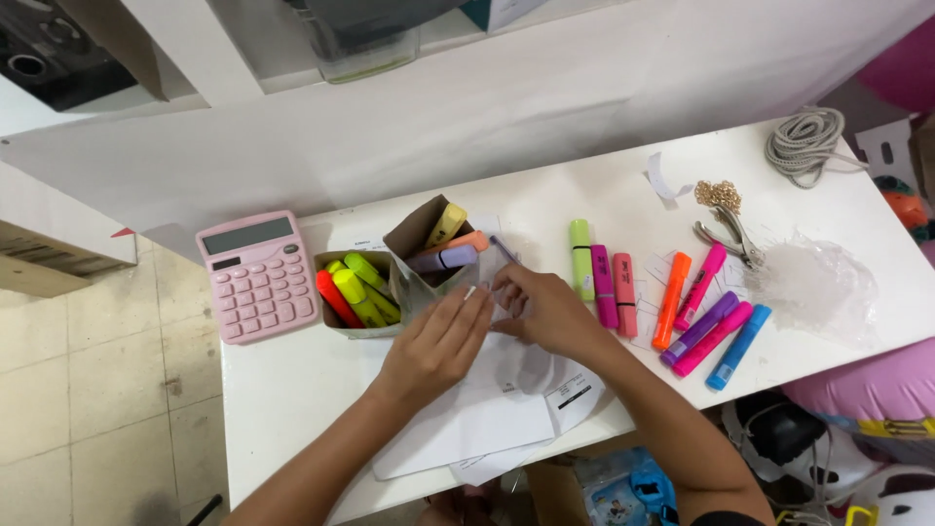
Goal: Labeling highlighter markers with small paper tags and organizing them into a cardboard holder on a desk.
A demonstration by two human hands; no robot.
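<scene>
My left hand (435,343) and my right hand (542,309) meet over white paper sheets (487,409) on the white table (282,390). Their fingertips pinch a small white slip between them, close to a tilted cardboard box (417,232) holding pastel highlighters. Beside it on the left stands a second box (365,328) with yellow, green and orange highlighters. A pen tip shows just above my right hand.
A pink calculator (257,275) lies at the left. Loose highlighters (672,302) in green, pink, orange, purple and blue lie to the right, with a hole punch (730,234), a gold chain (718,195), a coiled grey cord (804,144) and crumpled clear plastic (813,287).
</scene>
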